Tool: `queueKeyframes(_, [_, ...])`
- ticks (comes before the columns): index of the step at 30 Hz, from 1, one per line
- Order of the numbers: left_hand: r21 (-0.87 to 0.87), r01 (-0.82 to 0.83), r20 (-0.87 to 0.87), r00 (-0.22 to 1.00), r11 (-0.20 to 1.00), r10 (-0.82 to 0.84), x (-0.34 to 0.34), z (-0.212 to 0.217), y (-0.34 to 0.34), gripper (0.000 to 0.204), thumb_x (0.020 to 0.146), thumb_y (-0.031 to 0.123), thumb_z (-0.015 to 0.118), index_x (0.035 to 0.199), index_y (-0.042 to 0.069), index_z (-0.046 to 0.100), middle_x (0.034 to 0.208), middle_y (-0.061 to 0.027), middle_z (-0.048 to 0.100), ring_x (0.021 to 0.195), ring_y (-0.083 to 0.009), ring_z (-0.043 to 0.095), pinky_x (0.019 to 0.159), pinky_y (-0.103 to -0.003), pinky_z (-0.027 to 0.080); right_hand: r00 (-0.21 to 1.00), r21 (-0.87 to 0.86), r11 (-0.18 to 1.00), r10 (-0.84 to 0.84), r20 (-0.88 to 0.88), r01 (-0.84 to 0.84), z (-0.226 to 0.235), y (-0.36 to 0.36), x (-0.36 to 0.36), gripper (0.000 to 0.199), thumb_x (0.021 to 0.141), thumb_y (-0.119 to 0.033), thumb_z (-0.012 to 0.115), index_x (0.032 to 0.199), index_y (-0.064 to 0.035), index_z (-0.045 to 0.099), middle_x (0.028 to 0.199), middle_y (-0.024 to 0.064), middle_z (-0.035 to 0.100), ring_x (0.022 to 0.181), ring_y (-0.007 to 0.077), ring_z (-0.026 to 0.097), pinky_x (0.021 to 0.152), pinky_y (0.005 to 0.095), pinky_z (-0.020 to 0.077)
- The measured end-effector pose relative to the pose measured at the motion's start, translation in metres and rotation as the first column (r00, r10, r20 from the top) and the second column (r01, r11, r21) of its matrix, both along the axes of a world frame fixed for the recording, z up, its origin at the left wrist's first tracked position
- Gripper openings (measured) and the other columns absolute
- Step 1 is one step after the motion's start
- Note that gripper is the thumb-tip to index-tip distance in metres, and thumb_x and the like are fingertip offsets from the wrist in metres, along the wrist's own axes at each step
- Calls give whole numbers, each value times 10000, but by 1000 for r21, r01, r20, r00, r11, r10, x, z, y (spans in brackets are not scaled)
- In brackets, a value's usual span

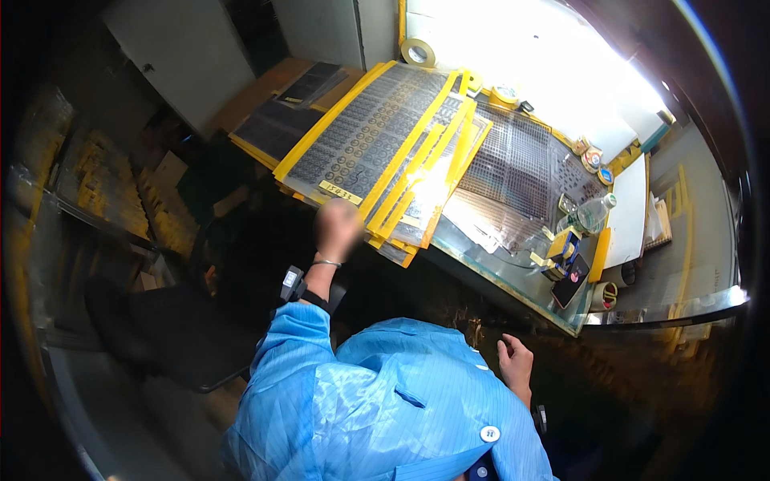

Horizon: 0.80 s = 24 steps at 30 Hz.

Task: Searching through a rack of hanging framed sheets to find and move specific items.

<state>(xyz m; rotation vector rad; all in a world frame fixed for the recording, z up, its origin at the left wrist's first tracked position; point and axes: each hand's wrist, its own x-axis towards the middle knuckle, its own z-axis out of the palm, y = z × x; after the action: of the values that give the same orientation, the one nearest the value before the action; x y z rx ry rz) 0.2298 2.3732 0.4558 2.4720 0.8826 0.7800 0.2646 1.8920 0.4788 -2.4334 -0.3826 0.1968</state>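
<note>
My left hand (338, 228) reaches forward to the near edge of a stack of clear film sheets with yellow-taped borders. It is smeared, so its fingers and any grip do not show. The top sheet (370, 120) carries rows of small dark round patterns, and a yellow label (341, 191) sits beside my hand. Narrower yellow-edged sheets (417, 183) overlap at its right. Low beside my body hangs my right hand (516, 362), its fingers loosely bent and the thumb apart, with nothing visible in it.
A glass-topped table (489, 255) bears the sheets and a dark gridded sheet (513, 152). At its right are a clear bottle (592, 213), tape rolls (592, 160) and a dark phone-like slab (571, 282). Left of me stands a dark chair (172, 329); a bright light panel (529, 64) is behind.
</note>
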Motion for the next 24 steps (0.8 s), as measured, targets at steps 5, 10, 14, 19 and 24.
queueKeyframes(5, [181,-2,-153,988,983,30,0,-11,4,483,688,355,731,1071,75,639,1063,-128,587,1076,-310,516,921,-425,405,998,-9,999,48,-38,-48,0,7,1,221,808,-118,663,1007,-22,673,711,169,641,598,264,628,573,344,491])
queueKeyframes(10, [373,154,-112,986,915,-120,8,-13,-2,314,698,231,663,943,38,626,947,-139,571,996,-302,528,940,-453,376,995,8,998,67,-71,-67,-6,11,-4,216,809,-104,653,1008,-22,668,748,180,651,640,278,646,600,349,503])
queueKeyframes(14, [338,242,-190,964,909,-186,16,-29,0,168,722,136,603,859,39,602,895,-128,592,903,-288,594,777,-397,495,994,18,997,82,-77,-80,-10,14,-7,209,810,-96,645,1004,-22,664,785,184,657,677,290,653,626,355,509])
queueKeyframes(19, [373,386,-215,921,844,-326,14,-7,27,129,807,112,579,900,56,648,824,-105,649,761,-279,638,686,-383,521,989,22,989,148,7,-148,6,26,-1,209,812,-88,636,1009,-20,661,817,181,661,715,291,660,646,356,514])
queueKeyframes(24, [136,336,62,936,932,-346,16,63,25,109,824,81,595,855,36,689,832,-158,670,769,-316,659,649,-384,521,966,42,971,240,-97,-237,25,60,15,213,814,-103,642,1010,-22,662,849,182,662,724,266,666,661,322,517])
